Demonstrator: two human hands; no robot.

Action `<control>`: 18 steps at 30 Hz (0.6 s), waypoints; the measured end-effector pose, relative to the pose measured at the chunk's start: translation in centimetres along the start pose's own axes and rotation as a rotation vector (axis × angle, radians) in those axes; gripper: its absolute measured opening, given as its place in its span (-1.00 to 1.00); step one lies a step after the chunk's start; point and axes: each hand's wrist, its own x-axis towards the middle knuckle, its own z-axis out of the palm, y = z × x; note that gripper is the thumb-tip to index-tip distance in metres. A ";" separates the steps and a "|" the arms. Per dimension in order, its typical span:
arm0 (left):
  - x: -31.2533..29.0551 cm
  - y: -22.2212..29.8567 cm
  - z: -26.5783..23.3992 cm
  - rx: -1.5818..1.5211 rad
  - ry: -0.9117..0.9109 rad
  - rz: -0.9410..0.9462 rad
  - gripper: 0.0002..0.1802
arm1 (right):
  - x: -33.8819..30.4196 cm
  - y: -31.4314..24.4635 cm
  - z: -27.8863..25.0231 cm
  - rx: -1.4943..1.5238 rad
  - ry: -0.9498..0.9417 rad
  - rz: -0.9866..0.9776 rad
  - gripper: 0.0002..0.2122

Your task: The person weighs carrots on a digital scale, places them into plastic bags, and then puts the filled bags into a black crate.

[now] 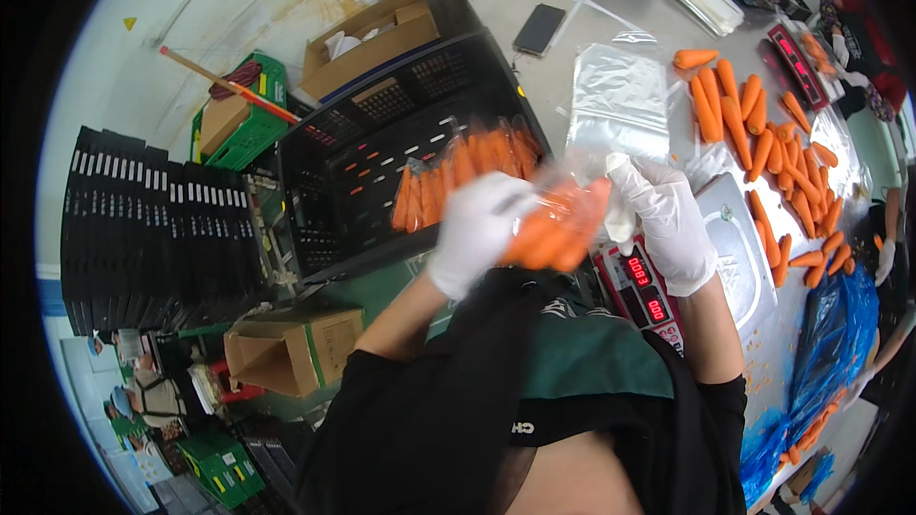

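A clear plastic bag of carrots hangs blurred between my two gloved hands, in front of my body. My right hand pinches the bag's gathered end. Against the bag's other side is my left hand; its fingers are smeared by motion, so their grip is unclear. Below my right hand stands a red scale display with lit digits, and its metal weighing plate lies to the right. Beyond the hands rests a stack of clear plastic bags.
A black crate at the left holds several bagged carrots. Loose carrots spread across the steel table to the right, near blue plastic. A phone lies farther back. Black crates are stacked far left. Other people work at the right edge.
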 end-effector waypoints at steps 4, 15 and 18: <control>-1.2 -6.5 -7.9 0.381 0.102 -0.132 -0.91 | 1.3 0.9 -0.3 -0.062 0.103 -0.017 -0.66; -9.0 -31.3 -9.9 0.510 -0.022 -0.636 -0.86 | 10.4 8.4 5.3 -0.242 -0.324 0.274 -0.71; -9.8 -34.7 -8.9 0.529 -0.403 -0.504 -0.81 | 15.5 11.7 10.9 -0.352 -0.508 0.341 -0.70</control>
